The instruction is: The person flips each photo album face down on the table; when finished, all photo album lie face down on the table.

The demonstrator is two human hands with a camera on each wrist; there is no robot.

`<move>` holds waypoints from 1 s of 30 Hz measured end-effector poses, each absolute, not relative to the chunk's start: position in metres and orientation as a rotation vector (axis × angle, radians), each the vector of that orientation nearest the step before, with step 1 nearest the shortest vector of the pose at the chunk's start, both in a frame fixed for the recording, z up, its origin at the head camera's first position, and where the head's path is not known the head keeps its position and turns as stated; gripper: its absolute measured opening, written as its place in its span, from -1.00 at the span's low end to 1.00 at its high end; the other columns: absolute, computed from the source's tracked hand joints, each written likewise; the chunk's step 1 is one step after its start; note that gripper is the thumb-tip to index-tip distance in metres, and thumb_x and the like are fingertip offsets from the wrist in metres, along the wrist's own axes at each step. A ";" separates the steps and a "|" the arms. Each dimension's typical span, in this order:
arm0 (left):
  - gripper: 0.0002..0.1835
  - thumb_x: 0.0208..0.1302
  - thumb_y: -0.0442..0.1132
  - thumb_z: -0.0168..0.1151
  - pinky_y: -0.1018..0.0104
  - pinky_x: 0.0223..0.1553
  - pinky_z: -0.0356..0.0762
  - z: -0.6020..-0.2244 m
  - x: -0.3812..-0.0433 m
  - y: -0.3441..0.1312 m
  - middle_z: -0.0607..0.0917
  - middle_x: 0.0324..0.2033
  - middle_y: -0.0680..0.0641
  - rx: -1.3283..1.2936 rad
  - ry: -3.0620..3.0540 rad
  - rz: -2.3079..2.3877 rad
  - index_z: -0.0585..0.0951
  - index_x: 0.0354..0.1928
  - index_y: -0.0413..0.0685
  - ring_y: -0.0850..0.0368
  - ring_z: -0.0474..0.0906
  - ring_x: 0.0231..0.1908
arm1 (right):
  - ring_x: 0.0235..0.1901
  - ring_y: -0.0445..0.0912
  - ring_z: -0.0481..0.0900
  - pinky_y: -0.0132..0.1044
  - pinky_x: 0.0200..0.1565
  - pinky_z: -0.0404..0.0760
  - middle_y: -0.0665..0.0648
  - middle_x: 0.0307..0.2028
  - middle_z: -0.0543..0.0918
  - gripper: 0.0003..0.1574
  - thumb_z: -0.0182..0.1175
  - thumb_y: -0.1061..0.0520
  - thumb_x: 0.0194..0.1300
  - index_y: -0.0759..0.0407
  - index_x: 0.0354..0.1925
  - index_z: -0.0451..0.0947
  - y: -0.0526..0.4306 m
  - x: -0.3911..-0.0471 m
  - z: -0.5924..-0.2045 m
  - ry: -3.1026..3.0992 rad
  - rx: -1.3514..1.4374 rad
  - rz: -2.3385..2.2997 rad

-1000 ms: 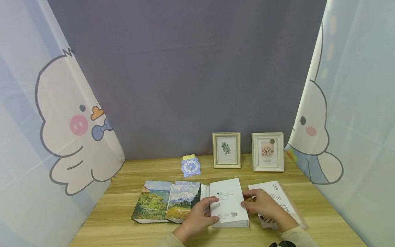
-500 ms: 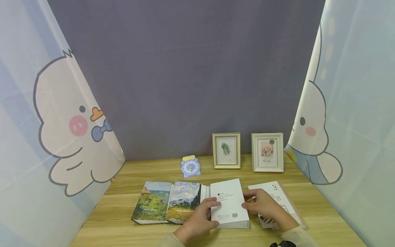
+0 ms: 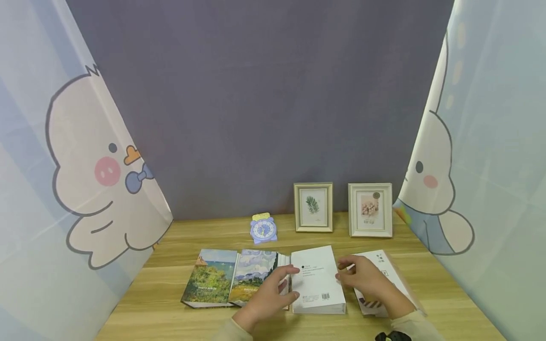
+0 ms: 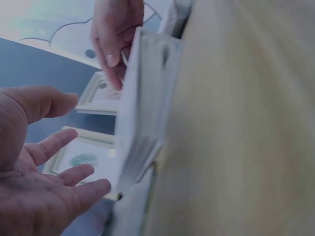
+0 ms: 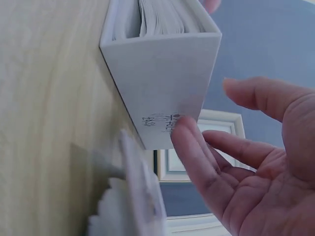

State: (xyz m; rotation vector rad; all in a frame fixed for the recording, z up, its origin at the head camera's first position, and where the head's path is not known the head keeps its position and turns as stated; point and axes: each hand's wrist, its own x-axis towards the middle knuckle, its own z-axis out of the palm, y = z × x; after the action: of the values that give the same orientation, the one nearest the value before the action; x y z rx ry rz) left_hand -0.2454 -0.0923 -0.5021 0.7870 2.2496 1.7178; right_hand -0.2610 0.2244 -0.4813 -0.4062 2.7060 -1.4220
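A thick white album (image 3: 317, 279) lies back cover up on the wooden table, with small print and a barcode showing. My left hand (image 3: 270, 293) hovers at its left side, fingers spread; the left wrist view shows that hand apart from the album. On the other side is my right hand (image 3: 368, 279), its fingers loosely bent by the spine (image 5: 162, 78). In the right wrist view a fingertip is at the spine, but contact is unclear. Below my right hand lies another white album (image 3: 383, 261) with a printed cover, partly hidden by the hand and forearm.
Two painted photo albums, one with a seaside scene (image 3: 209, 279) and one with a cloudy landscape (image 3: 256, 272), lie to the left. Behind stand a leaf picture frame (image 3: 313, 207), a flower picture frame (image 3: 370, 210) and a blue clock-shaped item (image 3: 263, 230).
Both hands have let go of the white album. My left hand has drawn off its cover to the left, and my right fingers have loosened at its right edge. The album stays nearly in place.
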 end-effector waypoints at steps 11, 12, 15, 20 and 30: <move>-0.49 0.59 -0.18 0.20 -0.17 0.50 0.19 -0.488 -0.256 -0.138 0.31 0.51 -0.22 0.730 2.301 1.731 0.39 0.48 -0.04 -0.29 0.17 0.52 | 0.08 0.07 0.62 0.01 0.05 0.70 0.14 0.13 0.59 -0.41 0.53 0.05 0.28 0.17 0.22 0.64 0.197 -0.265 -0.475 2.949 -0.435 -1.206; -0.48 0.58 -0.18 0.22 -0.17 0.50 0.20 -0.488 -0.256 -0.142 0.32 0.50 -0.22 0.722 2.319 1.733 0.40 0.48 -0.04 -0.29 0.18 0.52 | 0.09 0.08 0.61 0.05 0.07 0.69 0.13 0.13 0.59 -0.42 0.53 0.04 0.27 0.15 0.21 0.65 0.193 -0.265 -0.474 2.979 -0.443 -1.167; -0.49 0.57 -0.22 0.23 -0.21 0.48 0.23 -0.488 -0.259 -0.153 0.34 0.48 -0.24 0.692 2.381 1.744 0.42 0.46 -0.08 -0.33 0.20 0.50 | 0.09 0.08 0.61 0.11 0.09 0.66 0.11 0.13 0.59 -0.46 0.54 0.02 0.26 0.08 0.17 0.67 0.185 -0.266 -0.472 3.045 -0.473 -1.084; -0.50 0.53 -0.29 0.26 -0.23 0.44 0.28 -0.488 -0.262 -0.174 0.38 0.45 -0.25 0.551 2.507 1.744 0.44 0.44 -0.12 -0.37 0.24 0.48 | 0.09 0.07 0.62 0.07 0.05 0.67 0.03 0.08 0.61 -0.51 0.53 0.01 0.26 0.00 0.13 0.68 0.170 -0.268 -0.465 3.047 -0.543 -1.076; -0.45 0.50 -0.26 0.31 -0.25 0.36 0.42 -0.496 -0.267 -0.215 0.41 0.42 -0.32 0.265 2.658 1.766 0.44 0.46 -0.13 -0.37 0.33 0.42 | 0.08 0.12 0.63 0.12 -0.04 0.66 0.11 0.13 0.60 -0.49 0.48 -0.03 0.30 0.06 0.16 0.65 0.134 -0.273 -0.466 2.904 -0.735 -1.142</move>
State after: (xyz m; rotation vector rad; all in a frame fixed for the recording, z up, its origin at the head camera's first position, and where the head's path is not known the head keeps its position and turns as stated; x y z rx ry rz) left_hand -0.2667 -0.2154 -0.4960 0.2646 2.6580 1.7663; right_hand -0.2732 0.1338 -0.4665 -0.7345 2.9040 -1.1421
